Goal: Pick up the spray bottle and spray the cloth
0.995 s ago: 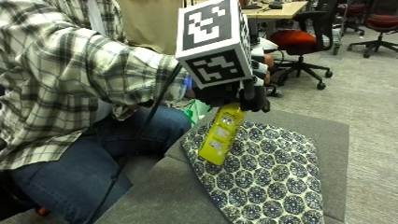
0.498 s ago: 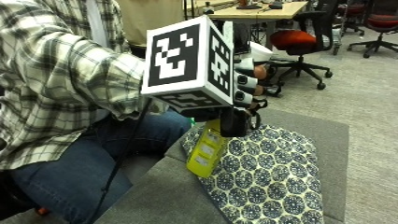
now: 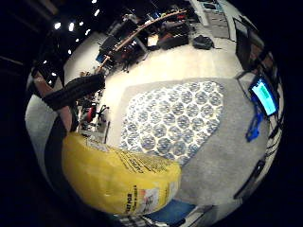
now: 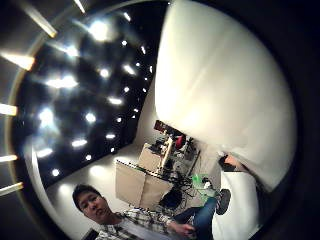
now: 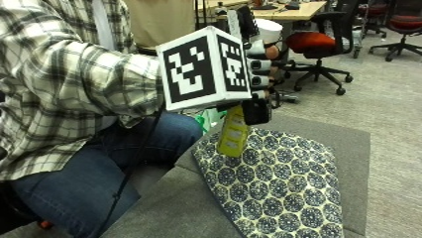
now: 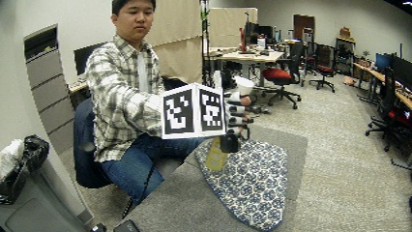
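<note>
In the outside view my gloved right hand [image 5: 261, 64] grips the neck of the spray bottle [image 5: 232, 133], fingers curled round it. Its yellow body hangs down over the near left edge of the cloth [image 5: 277, 183], and its white head [image 5: 267, 29] sticks up above my fingers. The cloth is cream with blue round patterns and lies spread flat on the grey table [image 5: 178, 213]. From the little finger side, the yellow bottle [image 3: 120, 177] fills the space close to the palm, with the cloth [image 3: 173, 120] below it. The white head [image 4: 225, 85] fills much of the thumb side view.
The person's leg in jeans [image 5: 99, 173] presses against the table's left side. Beyond the table, on the carpet, stand an office chair with a red seat [image 5: 316, 42] and desks. A small dark object [image 6: 132, 226] lies at the table's near corner.
My hand dipped with the bottle toward the cloth's left edge, then rose again and moved a little right. The cloth has not moved.
</note>
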Demonstrator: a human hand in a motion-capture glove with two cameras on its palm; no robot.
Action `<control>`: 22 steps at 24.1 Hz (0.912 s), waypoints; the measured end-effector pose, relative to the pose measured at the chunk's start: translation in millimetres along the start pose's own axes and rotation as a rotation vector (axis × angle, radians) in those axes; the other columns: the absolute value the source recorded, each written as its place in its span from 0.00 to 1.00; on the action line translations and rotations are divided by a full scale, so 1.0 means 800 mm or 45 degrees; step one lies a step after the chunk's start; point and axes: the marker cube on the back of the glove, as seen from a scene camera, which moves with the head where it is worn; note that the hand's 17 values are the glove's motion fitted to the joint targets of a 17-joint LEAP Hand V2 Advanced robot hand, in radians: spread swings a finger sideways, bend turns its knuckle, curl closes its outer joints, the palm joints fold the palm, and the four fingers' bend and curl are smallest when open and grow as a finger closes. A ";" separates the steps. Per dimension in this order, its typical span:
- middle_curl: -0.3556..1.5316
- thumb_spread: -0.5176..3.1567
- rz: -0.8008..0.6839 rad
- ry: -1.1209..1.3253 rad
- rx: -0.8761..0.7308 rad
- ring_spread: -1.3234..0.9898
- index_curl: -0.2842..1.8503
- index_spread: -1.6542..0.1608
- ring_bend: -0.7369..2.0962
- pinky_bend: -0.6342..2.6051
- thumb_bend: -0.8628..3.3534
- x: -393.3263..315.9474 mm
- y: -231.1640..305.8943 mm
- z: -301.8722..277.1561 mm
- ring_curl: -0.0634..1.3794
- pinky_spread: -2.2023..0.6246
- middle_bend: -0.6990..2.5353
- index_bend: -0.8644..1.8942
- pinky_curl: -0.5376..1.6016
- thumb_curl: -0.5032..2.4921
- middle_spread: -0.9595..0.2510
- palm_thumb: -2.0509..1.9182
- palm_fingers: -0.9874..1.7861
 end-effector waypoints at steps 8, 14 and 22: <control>0.47 0.20 -0.110 -0.137 -0.113 0.48 0.36 0.74 0.47 0.36 0.20 -0.041 0.004 0.090 0.38 0.72 0.36 0.37 0.43 0.45 0.65 0.79 0.79; 0.47 0.20 -0.158 -0.232 -0.161 0.48 0.36 0.75 0.47 0.36 0.20 -0.056 0.009 0.158 0.38 0.72 0.36 0.36 0.43 0.45 0.65 0.79 0.79; 0.47 0.20 -0.249 -0.336 -0.186 0.48 0.36 0.75 0.46 0.36 0.20 -0.057 0.008 0.254 0.38 0.72 0.36 0.37 0.43 0.45 0.65 0.79 0.78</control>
